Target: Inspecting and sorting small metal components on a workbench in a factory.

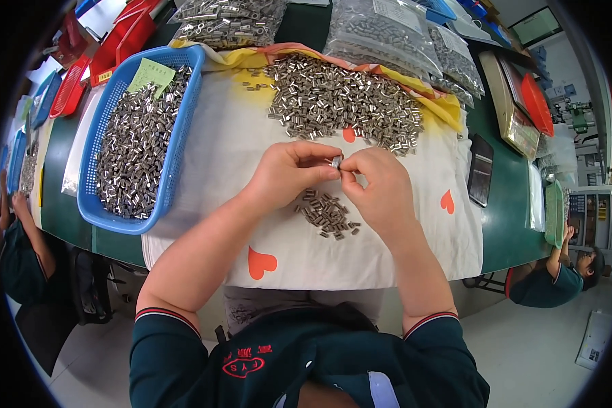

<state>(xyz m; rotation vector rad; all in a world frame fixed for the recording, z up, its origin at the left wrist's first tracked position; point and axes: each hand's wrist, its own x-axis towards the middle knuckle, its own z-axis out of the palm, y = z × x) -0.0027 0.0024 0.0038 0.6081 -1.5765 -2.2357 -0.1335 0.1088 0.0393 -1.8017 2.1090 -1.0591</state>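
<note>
my left hand (289,173) and my right hand (381,183) meet over the cloth (421,238), thumbs and index fingers pinched on one small metal piece (336,162), which sits between the fingertips, raised above the work surface; whether a second part is tucked in there i cannot tell, as my fingers cover most of it; to do this well, i judge, one hand should steady the piece by its sides while the other turns it lightly, leaving the ends free to look at (a hard squeeze could make something this short and smooth shoot out); working low over the cloth would also soften a drop; just below my hands lies a small loose pile (328,216) of short metal cylinders, and beyond them a far bigger heap (343,98), best not mixed by a careless sleeve; to my left stands the blue basket (122,224), perforated and well filled with similar cylinders, a yellow-green note (151,75) lying on top; past the heap, a clear bag (228,24) at left bulges with shiny tubular pieces, and more plastic bags (381,41) at right hold small grey ones.
</note>
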